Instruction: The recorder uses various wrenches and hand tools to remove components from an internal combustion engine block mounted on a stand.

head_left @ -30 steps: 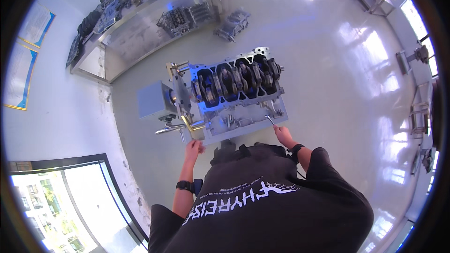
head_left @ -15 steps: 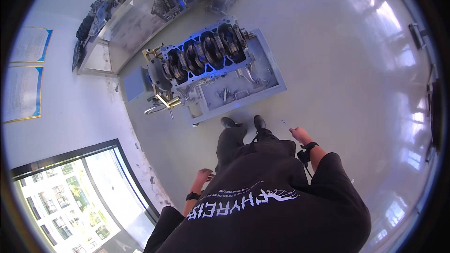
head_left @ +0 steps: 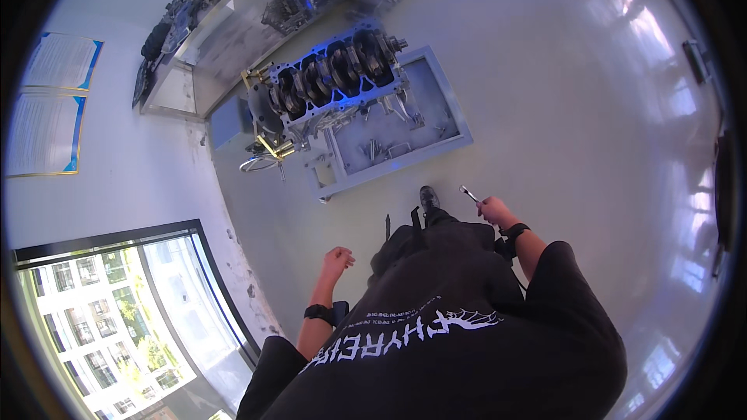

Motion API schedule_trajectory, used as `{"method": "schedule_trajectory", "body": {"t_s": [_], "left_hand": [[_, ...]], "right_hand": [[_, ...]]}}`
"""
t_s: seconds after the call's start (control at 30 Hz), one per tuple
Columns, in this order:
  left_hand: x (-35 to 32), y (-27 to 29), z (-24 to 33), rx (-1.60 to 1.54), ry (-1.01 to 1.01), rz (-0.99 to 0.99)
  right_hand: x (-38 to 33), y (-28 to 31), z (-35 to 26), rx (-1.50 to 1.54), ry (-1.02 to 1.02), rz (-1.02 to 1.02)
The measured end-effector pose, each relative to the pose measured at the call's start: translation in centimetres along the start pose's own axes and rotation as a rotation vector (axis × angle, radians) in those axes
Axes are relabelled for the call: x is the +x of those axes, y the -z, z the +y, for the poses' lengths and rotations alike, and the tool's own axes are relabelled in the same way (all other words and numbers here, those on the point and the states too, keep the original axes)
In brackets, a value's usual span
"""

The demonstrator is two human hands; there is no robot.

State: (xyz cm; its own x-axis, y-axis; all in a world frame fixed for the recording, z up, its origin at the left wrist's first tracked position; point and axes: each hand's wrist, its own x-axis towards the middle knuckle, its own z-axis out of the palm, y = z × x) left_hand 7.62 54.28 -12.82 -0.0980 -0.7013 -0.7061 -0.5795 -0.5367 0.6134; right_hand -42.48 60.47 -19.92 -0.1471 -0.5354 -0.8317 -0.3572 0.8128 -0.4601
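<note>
My right hand [head_left: 492, 211] is closed round the handle of a slim metal wrench [head_left: 468, 194], whose ring-shaped head points up and to the left. My left hand [head_left: 338, 257] hangs beside my body with its fingers curled in and nothing showing in them. Both hands are apart from the engine block [head_left: 334, 82] in front of me. That block lies with its crankshaft exposed, held over a grey stand with a tray [head_left: 440, 144]. Several small metal tools [head_left: 377, 149] lie in the tray.
A bench [head_left: 226, 50] with engine parts runs along the far left, and more metal parts [head_left: 307, 0] are beyond the block. A grey box [head_left: 230, 123] sits left of the stand. The wall and a window [head_left: 109, 319] are on my left. My shoe [head_left: 428, 197] is near the stand.
I have stepped forward, with one shoe now in view. My left hand has swung forward and outward. The wrench in my right hand now shows clearly; before, it was barely visible.
</note>
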Motion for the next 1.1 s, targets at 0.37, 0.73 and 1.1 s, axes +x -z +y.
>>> {"method": "schedule_trajectory", "body": {"t_s": [0.37, 0.73, 1.1], "left_hand": [[-9.0, -13.3, -19.5, -0.274, 0.381, -0.047], [-20.0, -21.0, -12.5, -0.516, 0.153, -0.076], [-28.3, -20.0, 3.2, -0.264, -0.077, -0.294]], "right_hand": [[-6.4, 2.6, 8.9, -0.227, 0.091, -0.053], [-12.1, 7.9, 9.2, -0.481, 0.164, -0.216], [-23.8, 11.8, -3.5, -0.601, 0.337, -0.832]]}}
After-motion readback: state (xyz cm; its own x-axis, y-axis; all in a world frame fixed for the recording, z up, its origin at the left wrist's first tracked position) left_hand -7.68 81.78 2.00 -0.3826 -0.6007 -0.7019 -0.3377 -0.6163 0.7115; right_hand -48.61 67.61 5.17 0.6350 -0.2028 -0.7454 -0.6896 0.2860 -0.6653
